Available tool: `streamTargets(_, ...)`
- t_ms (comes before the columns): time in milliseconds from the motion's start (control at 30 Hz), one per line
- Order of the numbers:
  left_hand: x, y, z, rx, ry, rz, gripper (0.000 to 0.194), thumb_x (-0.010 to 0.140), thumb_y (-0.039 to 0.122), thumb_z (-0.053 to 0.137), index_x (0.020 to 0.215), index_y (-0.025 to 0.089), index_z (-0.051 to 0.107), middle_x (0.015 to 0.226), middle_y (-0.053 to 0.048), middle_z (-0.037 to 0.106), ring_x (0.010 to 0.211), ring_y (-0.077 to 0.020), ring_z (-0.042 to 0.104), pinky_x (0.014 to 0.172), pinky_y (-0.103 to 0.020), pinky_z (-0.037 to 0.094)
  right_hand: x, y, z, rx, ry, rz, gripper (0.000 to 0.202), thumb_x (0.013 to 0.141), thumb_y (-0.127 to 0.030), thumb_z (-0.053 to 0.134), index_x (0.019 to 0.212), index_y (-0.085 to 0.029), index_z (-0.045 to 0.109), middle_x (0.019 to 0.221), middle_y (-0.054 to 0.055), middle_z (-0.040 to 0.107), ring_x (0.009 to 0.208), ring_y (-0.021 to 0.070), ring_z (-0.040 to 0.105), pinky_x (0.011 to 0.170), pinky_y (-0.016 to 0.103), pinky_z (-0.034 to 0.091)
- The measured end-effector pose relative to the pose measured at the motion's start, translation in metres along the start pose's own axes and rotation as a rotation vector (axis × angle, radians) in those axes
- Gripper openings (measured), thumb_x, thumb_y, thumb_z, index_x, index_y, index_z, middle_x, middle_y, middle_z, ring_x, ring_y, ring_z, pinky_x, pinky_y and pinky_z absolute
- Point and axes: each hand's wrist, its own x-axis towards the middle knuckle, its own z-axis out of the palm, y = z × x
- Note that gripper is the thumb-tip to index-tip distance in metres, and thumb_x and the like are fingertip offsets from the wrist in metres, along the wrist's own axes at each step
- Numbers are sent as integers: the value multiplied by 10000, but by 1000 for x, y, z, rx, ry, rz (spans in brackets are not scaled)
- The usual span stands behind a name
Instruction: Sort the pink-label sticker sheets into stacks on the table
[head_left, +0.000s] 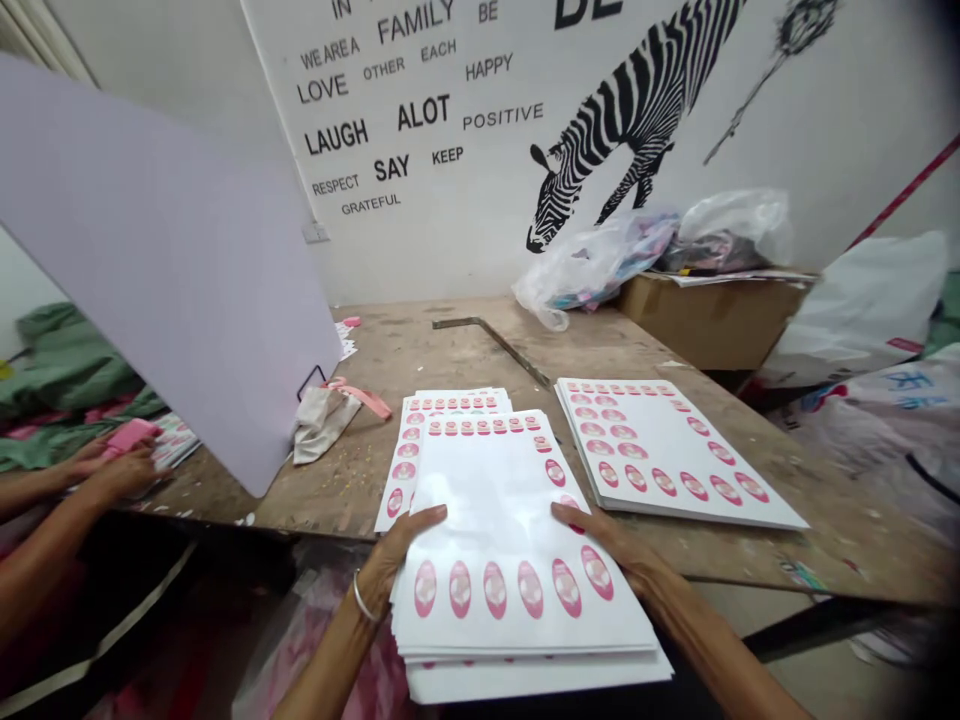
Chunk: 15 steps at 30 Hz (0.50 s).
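Stack of printed sheets (517, 500) in both hands rn, pink ovals along the near side, a row of smaller pink prints along the far side. My left hand (401, 545) has the left side w/ thumb on top, right hand (611, 550) has the right side the same way, so the grip's about as wide as the paper, both closed on it. Edges are a bit uneven at the bottom. Far part is above the desk (750, 430), near part sticks out past the front edge; can't tell if any of it rests on the wood tbh.

Just behind it there's a second pile (396, 470), partly covered by mine. Third pile (652, 440) is to the right, near corner close to the desk's front edge, similar prints. Bent metal bar (495, 335) lies btwn those and the far edge. Cloth pouch (326, 425) is off to the left, by the foot of a tilted pale panel (187, 250). Past that, a co-worker's hands (124, 465) are on smth pink. Cardboard box (697, 320) w/ plastic bags on top sits toward the far right corner.
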Motion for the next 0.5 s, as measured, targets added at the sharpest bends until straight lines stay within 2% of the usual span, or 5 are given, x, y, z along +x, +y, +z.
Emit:
streamTargets(133,-12,-1,9,168,39,109,545,773,272,735,1247,46,588,1010,-195,740,796,-301,733,732,-380,593,-10,-4,-5,-57,-62,-131,410,833,-296,729,1165,-95,597,948,152,725,782,267,711,689,336,600)
streamTargets(233,-25,11,21,292,35,244,537,749,304,759,1203,55,616,1003,-186,741,755,-275,727,693,-346,588,-17,-16,-6,-147,-10,-212,415,796,-341,776,1108,-118,618,956,150,724,796,287,708,683,361,606)
streamTargets(333,-34,35,36,378,16,376,521,723,329,776,1155,73,635,974,-160,746,684,-248,712,627,-321,581,-20,-43,1,-258,45,-342,414,769,-382,809,1065,-151,636,1006,136,720,826,295,704,658,346,609)
streamTargets(433,-33,67,49,460,37,587,483,676,351,818,1052,97,656,913,-112,744,658,-219,693,564,-280,565,-17,-84,16,-360,-12,-523,521,731,-399,838,1141,-160,620,1078,126,706,893,325,693,705,395,614)
streamTargets(500,-26,91,55,509,64,744,472,637,360,849,993,120,655,871,-72,735,651,-191,680,554,-259,559,-8,-112,26,-414,-32,-647,535,707,-401,856,1127,-154,635,1039,117,717,887,326,694,742,418,609)
